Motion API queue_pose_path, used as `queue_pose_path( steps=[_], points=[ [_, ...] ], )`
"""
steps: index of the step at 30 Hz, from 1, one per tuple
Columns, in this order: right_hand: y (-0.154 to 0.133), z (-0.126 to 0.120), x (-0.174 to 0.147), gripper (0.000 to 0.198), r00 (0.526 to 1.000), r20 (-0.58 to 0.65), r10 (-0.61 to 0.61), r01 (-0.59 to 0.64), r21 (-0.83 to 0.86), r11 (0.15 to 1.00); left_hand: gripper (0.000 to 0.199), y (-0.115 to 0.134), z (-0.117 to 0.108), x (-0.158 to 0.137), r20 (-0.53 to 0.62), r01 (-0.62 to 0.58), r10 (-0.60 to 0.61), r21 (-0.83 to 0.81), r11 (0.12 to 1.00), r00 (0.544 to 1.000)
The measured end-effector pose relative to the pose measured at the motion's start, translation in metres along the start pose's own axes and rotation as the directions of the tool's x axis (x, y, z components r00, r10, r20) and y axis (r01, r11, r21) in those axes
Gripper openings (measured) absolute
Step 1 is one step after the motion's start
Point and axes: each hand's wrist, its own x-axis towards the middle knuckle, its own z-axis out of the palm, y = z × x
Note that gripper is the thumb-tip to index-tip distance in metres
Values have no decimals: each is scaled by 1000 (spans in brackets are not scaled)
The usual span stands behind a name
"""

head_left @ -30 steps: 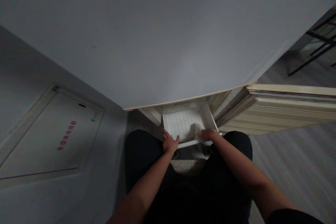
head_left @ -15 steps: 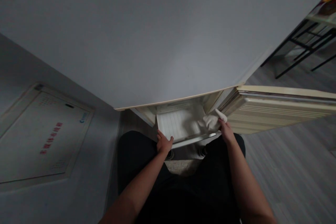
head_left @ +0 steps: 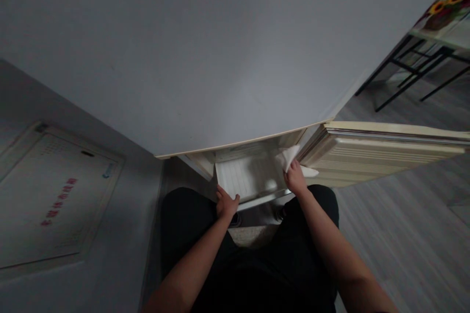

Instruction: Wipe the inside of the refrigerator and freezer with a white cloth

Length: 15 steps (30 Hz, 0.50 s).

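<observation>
The broad grey surface (head_left: pixel 238 54) spreads beyond the white drawer (head_left: pixel 246 171), its cream lower edge running just over the drawer's back part. The open cream door (head_left: pixel 382 154), ribbed on its inner face, stands out to the right of the drawer, and the wall panel (head_left: pixel 55 200) with red lettering is well off to its left. Far to the drawer's right, past the door, is a dark-legged table (head_left: pixel 453 36) bearing a basket of sunflowers (head_left: pixel 446 7). My knees, in black trousers (head_left: pixel 187 212), flank the drawer, which is pulled out with its ridged floor showing. My left hand (head_left: pixel 226 203) touches the drawer's front left corner, thumb held away from the fingers; I cannot tell whether they pinch its wall. My right hand (head_left: pixel 294 178) is over the drawer's right side, fingers bunched around a white cloth (head_left: pixel 289 157). One fold of it pokes up past my fingertips toward the drawer's back right corner, and another sticks out behind my knuckles, to the right of the drawer.
</observation>
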Motion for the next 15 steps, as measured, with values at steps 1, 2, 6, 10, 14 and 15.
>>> queue_pose_path(
  steps=[1, 2, 6, 10, 14, 15],
  points=[
    [-4, 9, 7, 55, 994, 108, 17, -11, -55, 998, 103, 0, 0, 0, -1, 2, -2, 1, 1000, 1000],
    [-7, 19, 13, 59, 976, 210, 65, -46, -96, 994, 103, 0, 0, 0, -2, 3, -3, 2, 1000, 1000],
    [-14, 48, 32, 67, 844, 390, 367, -326, -170, 930, 104, 0, -1, 0, 1, -5, 5, 9, 1000, 1000],
    [-12, 54, 51, 62, 885, 310, 348, -295, -208, 933, 104, 2, -1, 0, -3, -8, 8, 6, 1000, 1000],
    [-9, 53, 67, 47, 914, 269, 304, -226, -284, 932, 103, 2, 1, 0, -9, 0, 0, 5, 1000, 1000],
    [-8, 53, 72, 49, 914, 274, 299, -220, -286, 933, 103, 2, 1, 0, -10, 3, -3, 7, 1000, 1000]
  ],
)
